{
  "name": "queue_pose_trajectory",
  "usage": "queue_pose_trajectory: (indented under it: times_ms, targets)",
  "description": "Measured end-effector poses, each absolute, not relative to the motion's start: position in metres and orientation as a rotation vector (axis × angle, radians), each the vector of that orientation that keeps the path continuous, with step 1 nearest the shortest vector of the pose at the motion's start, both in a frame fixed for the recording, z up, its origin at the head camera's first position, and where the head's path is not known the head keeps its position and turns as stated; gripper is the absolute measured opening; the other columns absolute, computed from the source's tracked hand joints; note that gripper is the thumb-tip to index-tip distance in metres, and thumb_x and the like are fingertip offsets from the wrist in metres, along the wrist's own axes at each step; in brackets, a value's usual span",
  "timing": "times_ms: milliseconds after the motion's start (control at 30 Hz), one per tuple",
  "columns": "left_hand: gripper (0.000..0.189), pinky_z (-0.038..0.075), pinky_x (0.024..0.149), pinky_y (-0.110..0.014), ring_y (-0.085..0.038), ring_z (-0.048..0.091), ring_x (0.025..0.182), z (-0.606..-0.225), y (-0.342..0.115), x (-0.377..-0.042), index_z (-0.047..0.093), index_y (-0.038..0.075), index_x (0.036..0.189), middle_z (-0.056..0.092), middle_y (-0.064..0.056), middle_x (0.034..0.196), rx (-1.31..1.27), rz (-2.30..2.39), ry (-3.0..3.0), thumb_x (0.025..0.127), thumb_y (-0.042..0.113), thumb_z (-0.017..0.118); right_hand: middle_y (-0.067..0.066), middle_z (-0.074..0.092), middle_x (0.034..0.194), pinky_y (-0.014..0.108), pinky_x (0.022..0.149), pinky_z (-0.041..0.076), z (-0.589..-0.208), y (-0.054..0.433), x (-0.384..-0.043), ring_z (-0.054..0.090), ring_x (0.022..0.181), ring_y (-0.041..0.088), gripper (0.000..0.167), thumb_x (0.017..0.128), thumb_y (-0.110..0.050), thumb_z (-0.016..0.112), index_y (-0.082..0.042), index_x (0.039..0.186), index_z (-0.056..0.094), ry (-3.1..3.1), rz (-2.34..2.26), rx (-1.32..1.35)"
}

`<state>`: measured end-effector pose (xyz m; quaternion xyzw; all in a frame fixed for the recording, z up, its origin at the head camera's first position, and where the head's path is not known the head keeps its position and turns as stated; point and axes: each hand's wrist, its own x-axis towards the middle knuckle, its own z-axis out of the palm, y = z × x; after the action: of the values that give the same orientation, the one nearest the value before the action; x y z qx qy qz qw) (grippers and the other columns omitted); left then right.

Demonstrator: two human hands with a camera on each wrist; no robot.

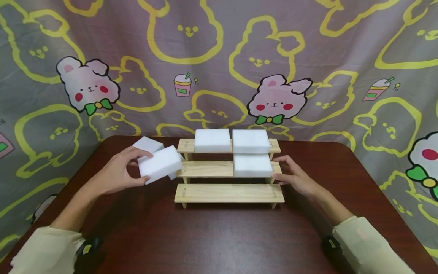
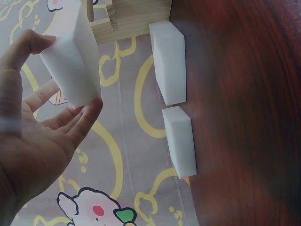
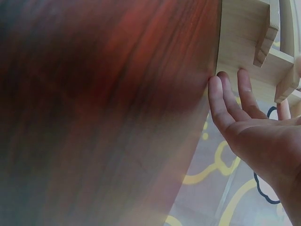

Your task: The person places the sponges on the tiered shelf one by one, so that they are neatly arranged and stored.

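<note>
My left hand (image 1: 114, 173) pinches a white foam block (image 1: 159, 165) between thumb and fingers, raised just left of a three-tier wooden rack (image 1: 229, 193). In the left wrist view, two more white blocks, a nearer one (image 2: 179, 143) and one beside the rack (image 2: 169, 61), lie on the table; the held block partly covers them in the head view. The top tier bears a left block (image 1: 212, 140) and a right block (image 1: 251, 140). Another block (image 1: 252, 164) lies at the right of the middle tier. My right hand (image 1: 297, 180) rests its loosely extended fingers by that tier's right end.
The dark brown table (image 1: 222, 236) has rounded far corners. A patterned curtain (image 1: 205, 45) with yellow outlines and cartoon rabbits hangs behind it and at both sides. The rack's tiers step up toward the back.
</note>
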<state>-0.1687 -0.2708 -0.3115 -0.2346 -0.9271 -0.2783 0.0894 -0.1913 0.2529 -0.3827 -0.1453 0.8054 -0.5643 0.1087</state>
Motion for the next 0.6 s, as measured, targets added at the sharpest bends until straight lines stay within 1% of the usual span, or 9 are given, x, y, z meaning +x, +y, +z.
queue_pose_trajectory:
  times_ms: [167, 300, 433, 600]
  targets:
    - [0.056, 0.059, 0.083, -0.052, -0.030, 0.064, 0.096, -0.3105, -0.2694, -0.1684, 0.067, 0.003, 0.121, 0.062, -0.016, 0.113, -0.734, -0.835, -2.775, 0.072, 0.016, 0.092, 0.031, 0.047, 0.137, 0.038, 0.085, 0.056, -0.3830, 0.2527, -0.1917, 0.057, 0.110, 0.020, 0.053, 0.102, -0.011, 0.062, 0.003, 0.144, 0.034, 2.374, -1.659, -0.422]
    - [0.056, 0.059, 0.084, -0.053, -0.030, 0.063, 0.098, -0.3103, -0.2702, -0.1678, 0.068, 0.003, 0.121, 0.062, -0.015, 0.113, -0.742, -0.819, -2.777, 0.072, 0.015, 0.092, 0.032, 0.046, 0.138, 0.038, 0.085, 0.056, -0.3830, 0.2526, -0.1917, 0.057, 0.111, 0.022, 0.053, 0.102, -0.011, 0.062, 0.004, 0.144, 0.034, 2.376, -1.655, -0.422]
    - [0.055, 0.059, 0.083, -0.052, -0.028, 0.063, 0.098, -0.3097, -0.2721, -0.1668, 0.068, 0.004, 0.121, 0.062, -0.013, 0.112, -0.759, -0.813, -2.765, 0.072, 0.013, 0.092, 0.032, 0.046, 0.138, 0.039, 0.085, 0.056, -0.3827, 0.2522, -0.1918, 0.057, 0.110, 0.022, 0.052, 0.102, -0.011, 0.062, 0.004, 0.144, 0.034, 2.379, -1.656, -0.423]
    - [0.056, 0.059, 0.084, -0.047, -0.028, 0.063, 0.099, -0.3086, -0.2719, -0.1648, 0.068, 0.005, 0.121, 0.062, -0.012, 0.114, -0.789, -0.816, -2.776, 0.072, 0.013, 0.092, 0.032, 0.047, 0.137, 0.039, 0.084, 0.056, -0.3826, 0.2520, -0.1916, 0.058, 0.109, 0.023, 0.052, 0.102, -0.010, 0.061, 0.004, 0.144, 0.033, 2.377, -1.661, -0.426]
